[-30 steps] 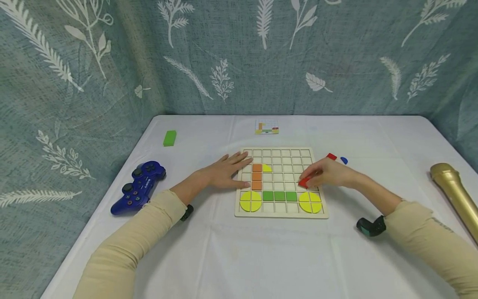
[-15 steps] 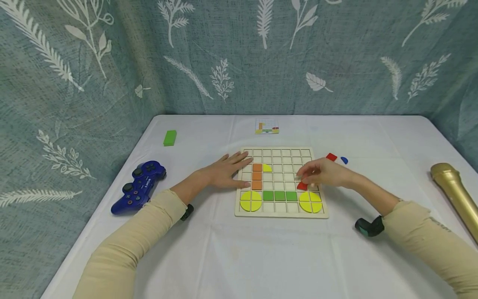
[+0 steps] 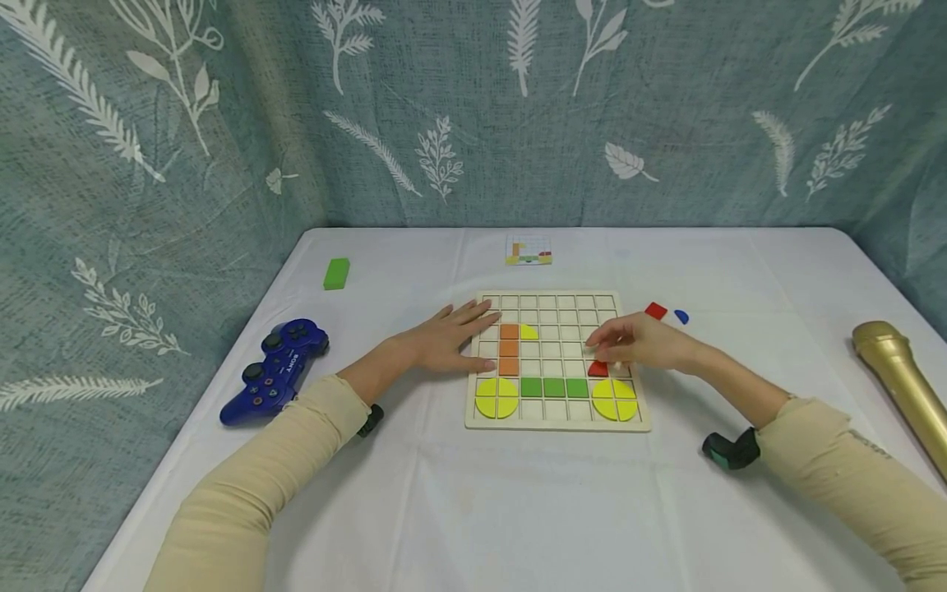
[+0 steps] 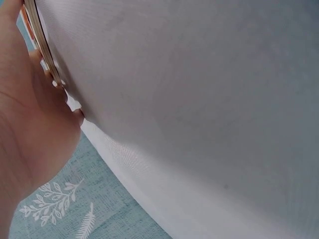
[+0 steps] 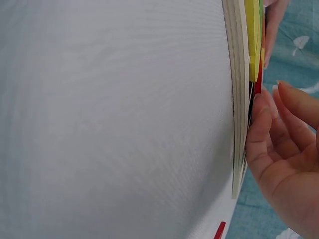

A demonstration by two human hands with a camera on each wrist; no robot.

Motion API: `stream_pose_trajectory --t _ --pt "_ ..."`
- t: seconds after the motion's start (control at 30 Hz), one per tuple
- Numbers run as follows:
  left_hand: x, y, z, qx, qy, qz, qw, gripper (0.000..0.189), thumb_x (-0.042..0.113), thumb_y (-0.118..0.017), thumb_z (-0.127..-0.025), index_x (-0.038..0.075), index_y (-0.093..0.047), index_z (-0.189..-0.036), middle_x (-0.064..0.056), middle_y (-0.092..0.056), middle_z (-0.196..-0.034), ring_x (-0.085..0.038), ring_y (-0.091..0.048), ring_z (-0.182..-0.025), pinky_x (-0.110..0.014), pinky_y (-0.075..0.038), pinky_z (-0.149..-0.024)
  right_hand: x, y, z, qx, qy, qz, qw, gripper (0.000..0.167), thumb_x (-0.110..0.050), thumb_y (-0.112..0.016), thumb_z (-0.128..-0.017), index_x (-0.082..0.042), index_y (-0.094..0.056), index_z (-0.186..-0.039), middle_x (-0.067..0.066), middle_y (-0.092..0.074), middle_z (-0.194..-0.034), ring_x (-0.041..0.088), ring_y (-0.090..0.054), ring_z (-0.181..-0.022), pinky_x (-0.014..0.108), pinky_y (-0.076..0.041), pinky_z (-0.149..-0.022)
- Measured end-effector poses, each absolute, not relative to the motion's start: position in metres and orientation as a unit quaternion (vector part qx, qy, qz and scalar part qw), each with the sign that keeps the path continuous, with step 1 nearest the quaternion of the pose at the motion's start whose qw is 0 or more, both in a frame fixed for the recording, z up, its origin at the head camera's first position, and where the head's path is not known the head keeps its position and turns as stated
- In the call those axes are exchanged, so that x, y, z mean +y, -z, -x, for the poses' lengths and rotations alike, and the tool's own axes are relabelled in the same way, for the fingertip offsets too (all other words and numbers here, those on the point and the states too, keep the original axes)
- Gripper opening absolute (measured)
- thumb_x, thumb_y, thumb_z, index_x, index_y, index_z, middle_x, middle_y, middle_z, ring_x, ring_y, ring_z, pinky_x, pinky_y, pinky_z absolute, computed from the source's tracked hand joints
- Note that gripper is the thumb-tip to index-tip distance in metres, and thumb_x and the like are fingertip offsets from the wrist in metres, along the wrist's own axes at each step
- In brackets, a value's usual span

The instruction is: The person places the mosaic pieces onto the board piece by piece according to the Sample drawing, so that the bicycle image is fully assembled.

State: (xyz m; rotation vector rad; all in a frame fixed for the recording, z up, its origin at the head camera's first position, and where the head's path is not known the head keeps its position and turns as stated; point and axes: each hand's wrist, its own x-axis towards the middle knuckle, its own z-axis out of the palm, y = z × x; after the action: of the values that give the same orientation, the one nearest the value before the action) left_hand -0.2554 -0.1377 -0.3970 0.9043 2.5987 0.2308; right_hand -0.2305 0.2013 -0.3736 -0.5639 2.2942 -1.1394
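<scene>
My left hand (image 3: 447, 337) lies flat with spread fingers on the left edge of a wooden grid board (image 3: 547, 421); in the left wrist view the hand (image 4: 35, 114) shows at the board's edge. My right hand (image 3: 639, 341) is over the board's right side, its thumb tip on a small red piece (image 3: 598, 370) just above a yellow circle (image 3: 615, 400) of quarter pieces. In the right wrist view, fingertips touch the red piece (image 5: 257, 85), with another finger standing apart. Orange squares (image 3: 509, 349), green squares (image 3: 554, 388) and another yellow circle (image 3: 496, 399) sit in the grid.
A red tile (image 3: 655, 311) and a blue half-round piece (image 3: 681, 316) lie right of the board. Behind it is a pattern card (image 3: 528, 251). A green block (image 3: 336, 274) and a blue game controller (image 3: 275, 372) are at left, a gold microphone (image 3: 898, 386) at right.
The red piece has gone from tilted between my right fingers to lying in a grid cell, slightly nearer and to the left. The right fingers have loosened around it. The left hand has stayed put.
</scene>
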Motion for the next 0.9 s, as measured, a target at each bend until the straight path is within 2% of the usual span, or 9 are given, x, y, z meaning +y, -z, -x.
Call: stream_pose_trajectory --t 0.4,0.73,0.9 --pt "-0.1390 0.3965 0.2552 0.924 -0.082 -0.322 0.189 0.087 0.067 -0.044 -0.090 0.025 -0.005 -0.155 0.003 0.006 -0.159 -0.017 0.009 -0.143 -0.044 0.003 -0.114 0.2019 0.3745 0.2298 0.846 0.415 0.206 0.265 0.028 -0.013 -0.062 -0.094 -0.001 -0.062 -0.119 0.004 -0.068 -0.102 0.021 -0.054 -0.088 0.028 -0.043 -0.071" --pt "-0.1390 0.3973 0.2554 0.924 -0.084 -0.323 0.187 0.087 0.067 -0.044 -0.090 0.025 -0.005 -0.155 0.003 0.006 -0.159 -0.016 0.009 -0.143 -0.043 0.003 -0.114 0.2014 0.3744 0.2283 0.846 0.417 0.211 0.259 0.028 -0.013 -0.062 -0.094 -0.001 -0.063 -0.119 0.004 -0.067 -0.100 0.021 -0.052 -0.085 0.027 -0.040 -0.068" --pt "-0.1386 0.3981 0.2557 0.924 -0.083 -0.324 0.186 0.087 0.067 -0.044 -0.090 0.025 -0.005 -0.155 0.002 0.006 -0.159 -0.017 0.010 -0.143 -0.044 0.003 -0.114 0.2009 0.3752 0.2285 0.849 0.411 0.217 0.253 0.026 -0.013 -0.062 -0.094 -0.001 -0.064 -0.117 0.004 -0.067 -0.102 0.021 -0.051 -0.088 0.028 -0.040 -0.071"
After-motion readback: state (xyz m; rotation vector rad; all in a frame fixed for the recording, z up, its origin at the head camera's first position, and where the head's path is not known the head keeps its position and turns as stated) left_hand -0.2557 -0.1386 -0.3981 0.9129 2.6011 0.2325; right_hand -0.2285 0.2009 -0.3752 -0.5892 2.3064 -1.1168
